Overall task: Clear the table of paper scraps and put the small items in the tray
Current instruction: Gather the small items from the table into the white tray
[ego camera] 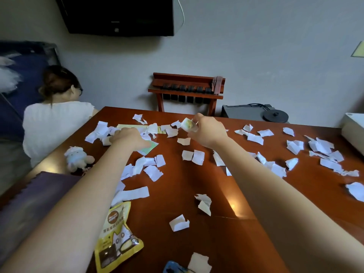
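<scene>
Dim, soft light; glare on table (197,180); edges probably bowed.

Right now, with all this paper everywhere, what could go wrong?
The crumpled wad in the right grip sticks out, so bits might drop back. The left grip rests on scraps near the table edge; they could slide off. The plush toy could tumble too.

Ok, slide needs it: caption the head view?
Left hand rests on paper scraps; right hand holds a crumpled wad above the table.
</scene>
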### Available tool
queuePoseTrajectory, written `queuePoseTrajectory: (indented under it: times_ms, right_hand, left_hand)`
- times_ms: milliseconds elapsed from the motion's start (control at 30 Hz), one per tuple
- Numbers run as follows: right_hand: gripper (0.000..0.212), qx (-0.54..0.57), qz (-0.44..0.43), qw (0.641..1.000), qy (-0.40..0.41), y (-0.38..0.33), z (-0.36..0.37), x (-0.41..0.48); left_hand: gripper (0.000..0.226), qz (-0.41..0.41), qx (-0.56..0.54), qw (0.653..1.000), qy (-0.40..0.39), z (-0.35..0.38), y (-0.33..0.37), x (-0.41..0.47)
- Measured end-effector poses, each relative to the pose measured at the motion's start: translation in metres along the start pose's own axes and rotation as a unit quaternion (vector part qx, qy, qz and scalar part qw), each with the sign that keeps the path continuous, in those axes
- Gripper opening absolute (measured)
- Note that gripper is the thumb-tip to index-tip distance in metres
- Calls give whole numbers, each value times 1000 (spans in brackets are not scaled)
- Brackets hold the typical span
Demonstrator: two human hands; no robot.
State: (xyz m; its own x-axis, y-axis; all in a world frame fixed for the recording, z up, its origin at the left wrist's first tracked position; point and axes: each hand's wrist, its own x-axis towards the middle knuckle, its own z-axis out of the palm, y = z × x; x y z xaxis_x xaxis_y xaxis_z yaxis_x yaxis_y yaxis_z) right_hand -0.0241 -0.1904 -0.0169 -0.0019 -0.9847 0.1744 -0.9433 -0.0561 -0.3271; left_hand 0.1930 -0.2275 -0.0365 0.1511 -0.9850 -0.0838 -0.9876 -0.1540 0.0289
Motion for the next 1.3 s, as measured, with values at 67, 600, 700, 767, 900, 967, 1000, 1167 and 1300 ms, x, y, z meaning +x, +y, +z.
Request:
queuePoseTrajectory:
  times_ms: [67, 600, 700, 767, 900, 967, 1000, 1167, 1300]
  right_hand:
    - [42, 21, -2, 1000, 5, -4, 1, -4]
    - [41, 114, 34, 993, -2, 5, -35, -74]
    - [42, 99, 42, 994, 15, 16, -48, -98]
    - [42, 93, 56, 994, 26, 27, -59, -116]
    - [43, 94, 94, 990, 51, 58, -82, -151]
    - [46, 99, 113, 987, 60, 77, -94, -169]
    - [46, 98, 121, 986, 63, 88, -101, -179]
    - [42, 96, 167, 976, 97, 147, -134, -220]
    - [49, 105, 223, 958, 145, 194, -155, -241]
  left_hand:
    - [57, 5, -18, 999, -34, 3, -4, -1]
    - [27, 98, -199, 975, 19, -28, 24, -66]
    - [23, 150, -218, 963, 39, -41, 43, -93]
    - [23, 181, -236, 954, 45, -48, 58, -111]
    - [20, 247, -280, 927, 45, -57, 97, -143]
    - [12, 268, -292, 917, 51, -58, 120, -156]
    - [8, 280, -298, 911, 50, -58, 132, -163]
    - [17, 331, -311, 890, 29, -55, 198, -195]
    - [28, 357, -320, 877, 10, -50, 260, -211]
